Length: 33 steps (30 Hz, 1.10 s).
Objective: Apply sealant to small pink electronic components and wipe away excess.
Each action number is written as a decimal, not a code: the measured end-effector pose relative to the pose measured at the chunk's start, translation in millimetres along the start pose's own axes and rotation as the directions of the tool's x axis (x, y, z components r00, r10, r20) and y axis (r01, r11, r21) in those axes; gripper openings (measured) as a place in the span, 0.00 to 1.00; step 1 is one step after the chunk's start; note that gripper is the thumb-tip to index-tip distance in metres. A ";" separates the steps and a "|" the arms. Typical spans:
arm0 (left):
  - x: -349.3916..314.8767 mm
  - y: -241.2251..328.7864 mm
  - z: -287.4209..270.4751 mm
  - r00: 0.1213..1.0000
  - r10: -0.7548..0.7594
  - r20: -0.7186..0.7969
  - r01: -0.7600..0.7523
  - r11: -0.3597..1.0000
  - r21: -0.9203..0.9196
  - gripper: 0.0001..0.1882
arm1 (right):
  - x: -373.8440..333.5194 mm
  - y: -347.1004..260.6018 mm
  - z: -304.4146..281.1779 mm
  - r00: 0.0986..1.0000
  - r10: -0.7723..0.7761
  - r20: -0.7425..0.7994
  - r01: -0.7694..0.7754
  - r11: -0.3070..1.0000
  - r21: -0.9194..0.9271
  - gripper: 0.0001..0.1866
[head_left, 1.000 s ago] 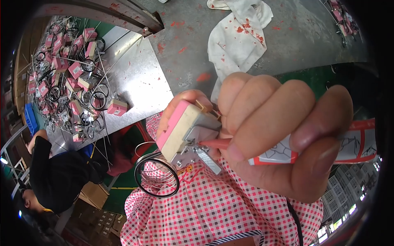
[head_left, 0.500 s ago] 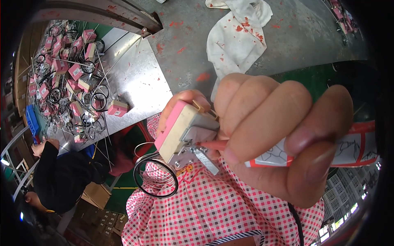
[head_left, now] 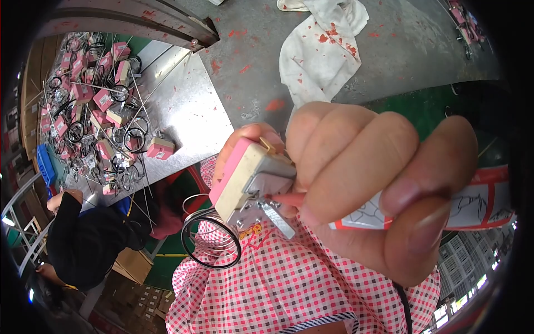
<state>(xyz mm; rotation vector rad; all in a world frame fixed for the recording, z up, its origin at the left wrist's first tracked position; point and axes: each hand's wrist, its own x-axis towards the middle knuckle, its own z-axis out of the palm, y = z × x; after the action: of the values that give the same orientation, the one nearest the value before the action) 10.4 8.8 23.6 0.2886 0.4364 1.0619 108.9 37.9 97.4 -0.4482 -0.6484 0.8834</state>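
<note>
My left hand point(head_left: 242, 137), mostly hidden behind the part, is closed round a capillary thermostat point(head_left: 240, 177) with a pink and cream body. Its metal side has small screws and a flat silver tab point(head_left: 278, 221). A coil of thin wire-like tube with a black ring point(head_left: 211, 242) hangs below it. Close to the camera, my right hand point(head_left: 367, 183) grips a red and white squeeze tube point(head_left: 478, 199). The tube's red nozzle point(head_left: 286, 199) points left, its tip at the screws on the thermostat's metal side. Whether anything comes out of the tip is too small to see.
Many similar thermostats point(head_left: 103, 100) lie heaped on a metal table point(head_left: 189, 106) at the left. A white cloth point(head_left: 317, 55) with red specks lies on the grey bench point(head_left: 245, 83). A metal post point(head_left: 139, 22) stands at upper left. A co-worker point(head_left: 89, 239) in black is at left.
The nozzle tip stays at the screws; my hands and the thermostat have shifted only very slightly. The co-worker at the left has moved a little.
</note>
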 end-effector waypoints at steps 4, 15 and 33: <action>5.4 4.8 -2.8 0.994 0.015 0.106 -0.025 0.996 0.087 0.27 | 5.8 8.5 -13.6 0.981 -0.095 0.168 0.096 0.995 0.000 0.12; 7.4 0.4 -9.9 0.993 0.024 0.117 -0.018 0.998 -0.053 0.28 | 11.4 -10.8 -9.7 0.936 0.081 0.343 -0.009 0.978 -0.206 0.11; 12.7 68.5 13.4 0.978 0.186 -0.096 -0.165 0.967 0.195 0.34 | 35.4 10.1 13.6 1.000 0.003 -0.022 0.002 0.983 0.181 0.10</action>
<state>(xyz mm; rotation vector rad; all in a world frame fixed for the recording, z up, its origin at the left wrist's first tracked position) -30.9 51.5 62.4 0.4412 0.6230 1.2169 110.5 73.9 112.8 -0.2940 -0.5419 0.9278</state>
